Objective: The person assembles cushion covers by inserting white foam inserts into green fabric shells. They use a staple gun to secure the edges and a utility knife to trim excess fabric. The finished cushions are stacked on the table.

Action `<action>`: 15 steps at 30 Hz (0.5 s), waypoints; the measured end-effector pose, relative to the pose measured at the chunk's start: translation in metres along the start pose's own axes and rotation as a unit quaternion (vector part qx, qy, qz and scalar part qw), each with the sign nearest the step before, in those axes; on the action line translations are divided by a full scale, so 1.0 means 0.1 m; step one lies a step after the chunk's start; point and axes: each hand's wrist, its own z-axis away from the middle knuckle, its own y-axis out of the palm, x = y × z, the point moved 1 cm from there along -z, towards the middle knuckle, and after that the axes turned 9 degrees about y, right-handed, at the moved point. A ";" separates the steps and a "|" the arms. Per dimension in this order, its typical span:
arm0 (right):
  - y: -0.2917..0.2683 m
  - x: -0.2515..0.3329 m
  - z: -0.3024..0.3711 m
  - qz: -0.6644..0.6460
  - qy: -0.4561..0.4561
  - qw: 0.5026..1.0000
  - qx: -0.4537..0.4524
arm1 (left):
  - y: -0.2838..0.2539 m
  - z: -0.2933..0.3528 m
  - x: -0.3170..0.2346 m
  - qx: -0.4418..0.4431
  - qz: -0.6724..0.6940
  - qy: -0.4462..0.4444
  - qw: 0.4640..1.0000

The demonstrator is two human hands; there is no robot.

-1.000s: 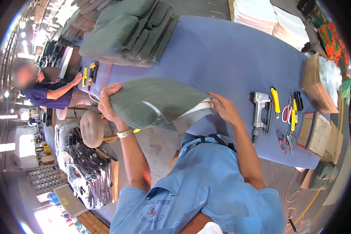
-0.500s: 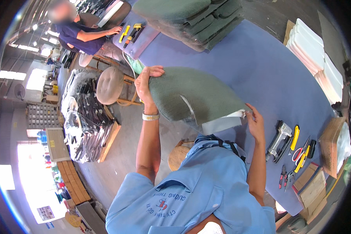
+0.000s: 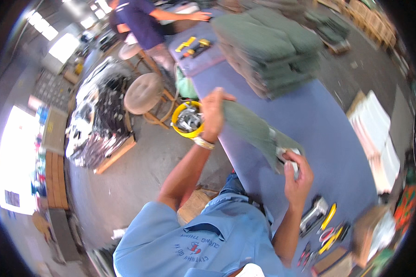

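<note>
The left hand [image 3: 213,111] is gripping the far end of a green fabric cushion cover [image 3: 250,131], fingers curled over its top edge, a metal watch band sitting on the wrist just below. The right hand [image 3: 295,173] is closing around the near end of the same cover, where a pale inner lining is showing between the fingers. The cover is hanging stretched between the two hands, lifted above the near-left part of the blue worktable [image 3: 328,138].

Past the left hand, farther along the blue worktable, a stack of green cushions [image 3: 268,44] is lying on its surface. At the table's far end, yellow hand tools [image 3: 192,46] are resting near another person in a dark blue shirt [image 3: 141,18], who is reaching across. Off the table's left edge, a yellow bucket [image 3: 187,120] is standing on the floor just beside the left hand, with a round padded stool [image 3: 144,92] beyond it. At the table's near end, below the right hand, a staple gun [image 3: 313,214] is lying beside a yellow utility knife [image 3: 328,217] and red-handled pliers [image 3: 305,251]. White foam pads [image 3: 374,134] are piled off the table's right side.
</note>
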 end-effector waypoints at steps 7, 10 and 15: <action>-0.18 0.14 -0.32 0.057 -0.024 0.988 -0.139 | 0.67 -0.15 -0.74 0.066 -0.085 0.120 0.987; -0.49 0.05 -0.44 -0.070 0.015 0.990 -0.123 | 0.81 -0.08 -1.05 0.192 -0.132 0.305 0.924; -0.66 -0.04 -0.39 -0.138 0.045 0.985 -0.091 | 0.88 0.04 -1.50 0.319 -0.100 0.364 0.869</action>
